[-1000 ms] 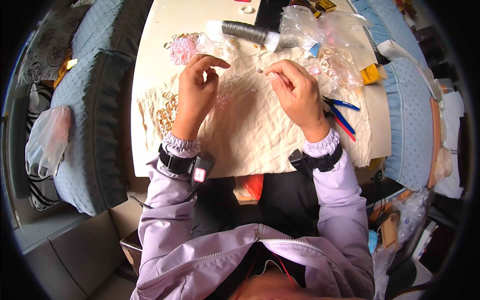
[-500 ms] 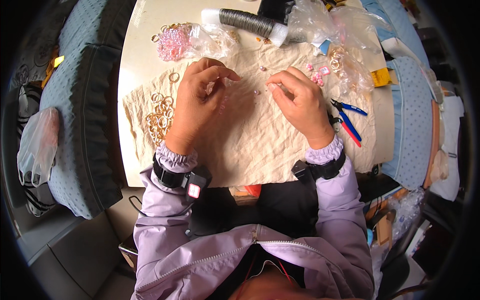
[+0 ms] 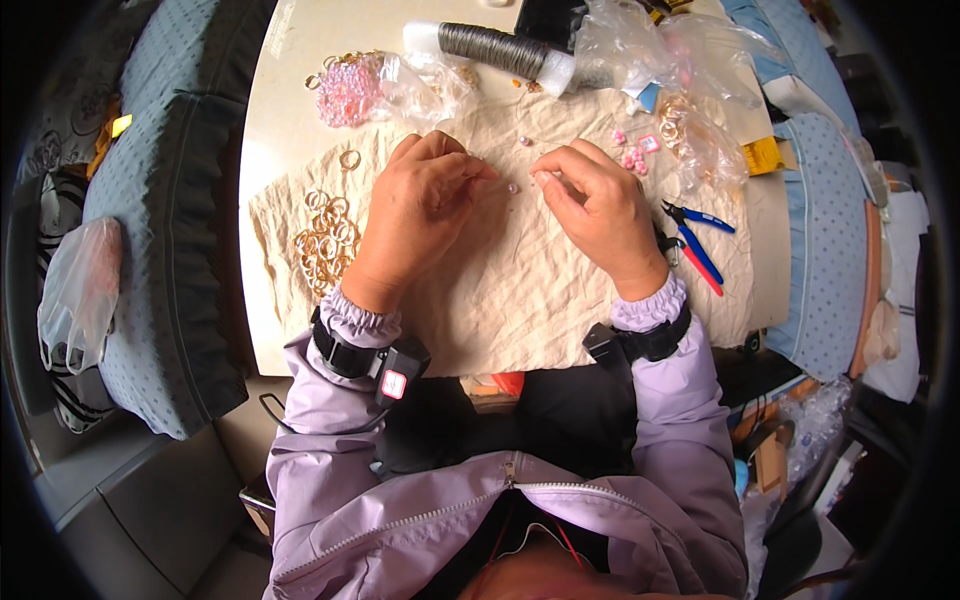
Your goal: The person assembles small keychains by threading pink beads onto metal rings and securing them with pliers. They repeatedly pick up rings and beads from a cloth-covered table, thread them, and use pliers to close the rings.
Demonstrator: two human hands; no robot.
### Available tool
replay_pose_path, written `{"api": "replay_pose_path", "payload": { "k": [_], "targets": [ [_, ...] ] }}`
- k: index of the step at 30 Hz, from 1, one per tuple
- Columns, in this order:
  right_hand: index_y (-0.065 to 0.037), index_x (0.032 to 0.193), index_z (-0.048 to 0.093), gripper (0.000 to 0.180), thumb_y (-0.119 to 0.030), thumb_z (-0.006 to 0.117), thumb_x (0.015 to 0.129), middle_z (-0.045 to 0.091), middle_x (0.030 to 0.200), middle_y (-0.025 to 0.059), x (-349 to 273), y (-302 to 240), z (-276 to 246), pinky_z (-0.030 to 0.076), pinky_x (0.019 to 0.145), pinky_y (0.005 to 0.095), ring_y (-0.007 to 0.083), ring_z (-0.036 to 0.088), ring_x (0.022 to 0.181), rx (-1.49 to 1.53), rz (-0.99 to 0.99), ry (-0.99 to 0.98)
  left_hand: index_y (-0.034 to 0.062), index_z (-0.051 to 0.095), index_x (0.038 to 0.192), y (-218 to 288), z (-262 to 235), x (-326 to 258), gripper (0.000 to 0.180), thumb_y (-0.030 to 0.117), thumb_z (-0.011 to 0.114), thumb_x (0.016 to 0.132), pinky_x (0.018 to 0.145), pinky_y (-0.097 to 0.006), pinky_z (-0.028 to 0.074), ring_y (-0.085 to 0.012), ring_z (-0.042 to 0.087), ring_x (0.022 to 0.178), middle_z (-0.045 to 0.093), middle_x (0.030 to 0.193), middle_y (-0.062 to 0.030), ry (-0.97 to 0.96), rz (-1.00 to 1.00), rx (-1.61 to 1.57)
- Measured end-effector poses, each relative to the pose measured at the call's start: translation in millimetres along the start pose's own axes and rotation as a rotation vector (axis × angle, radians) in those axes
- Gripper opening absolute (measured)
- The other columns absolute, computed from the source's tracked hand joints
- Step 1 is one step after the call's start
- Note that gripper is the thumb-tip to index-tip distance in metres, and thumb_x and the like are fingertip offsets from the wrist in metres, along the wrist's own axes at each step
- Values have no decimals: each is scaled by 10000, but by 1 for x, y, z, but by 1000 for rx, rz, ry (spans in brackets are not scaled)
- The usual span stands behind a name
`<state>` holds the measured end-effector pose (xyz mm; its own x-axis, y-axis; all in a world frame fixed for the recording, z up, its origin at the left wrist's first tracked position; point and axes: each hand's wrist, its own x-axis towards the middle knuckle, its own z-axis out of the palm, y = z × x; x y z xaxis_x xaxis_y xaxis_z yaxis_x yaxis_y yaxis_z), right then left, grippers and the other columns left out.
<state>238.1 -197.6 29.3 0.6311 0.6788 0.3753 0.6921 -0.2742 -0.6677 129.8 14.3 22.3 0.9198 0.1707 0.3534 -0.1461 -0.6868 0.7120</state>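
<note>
Above the beige cloth (image 3: 500,300) my left hand (image 3: 425,205) is closed, thumb and forefinger pinched together; anything between them is too small to make out. Facing it, my right hand (image 3: 600,205) is also pinched, its fingertips a short way from the left ones, and what it grips cannot be made out. A small lilac bead (image 3: 514,188) lies between the two hands. Farther off sits a pearly bead (image 3: 525,141). Several gold rings (image 3: 325,245) are heaped left of my left hand, and a single gold ring (image 3: 349,160) lies apart from them.
Wire cutters (image 3: 698,240) with blue and red handles lie right of my right hand. Pink beads (image 3: 634,160) are beyond it. At the back are bagged pink beads (image 3: 348,92), a spool of grey wire (image 3: 495,45), clear plastic bags (image 3: 625,40) and bagged gold rings (image 3: 680,118).
My left hand has moved right and a little nearer to me, and its thumb and forefinger have come together. My right hand has hardly moved.
</note>
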Motion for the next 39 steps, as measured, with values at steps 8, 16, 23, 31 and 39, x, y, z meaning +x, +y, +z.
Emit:
{"api": "replay_pose_path", "payload": {
  "k": [8,16,23,31,39],
  "targets": [
    [-61,994,698,36,-73,720,966,666,936,124,0,0,2,554,698,441,359,706,803,1,27,-8,80,830,985,1,4,-1,167,22,803,830,799,-416,549,-318,638,904,699,914,-75,-1,-8,-14],
    [-61,963,685,58,-113,708,972,678,934,132,-3,0,1,566,715,469,379,714,823,-53,59,-29,100,839,974,2,5,2,171,52,839,810,776,-413,548,-306,632,870,697,893,-63,14,91,69],
    [-58,960,687,53,-106,706,967,702,948,135,-4,2,2,568,720,485,392,717,831,19,80,-29,122,839,994,10,7,2,182,82,857,817,823,-412,540,-303,641,903,726,932,-53,-36,147,209],
    [-47,949,687,65,-104,715,962,716,926,139,-4,6,6,567,714,469,376,723,821,54,122,-4,106,815,960,10,16,5,149,106,865,820,824,-420,525,-313,628,901,717,924,-63,-45,107,218],
    [-19,984,724,91,-106,749,971,719,911,137,-2,3,6,550,686,406,298,705,752,122,160,32,60,787,935,6,21,7,106,104,842,856,804,-453,529,-349,637,885,698,913,-100,42,93,130]
  ]
}}
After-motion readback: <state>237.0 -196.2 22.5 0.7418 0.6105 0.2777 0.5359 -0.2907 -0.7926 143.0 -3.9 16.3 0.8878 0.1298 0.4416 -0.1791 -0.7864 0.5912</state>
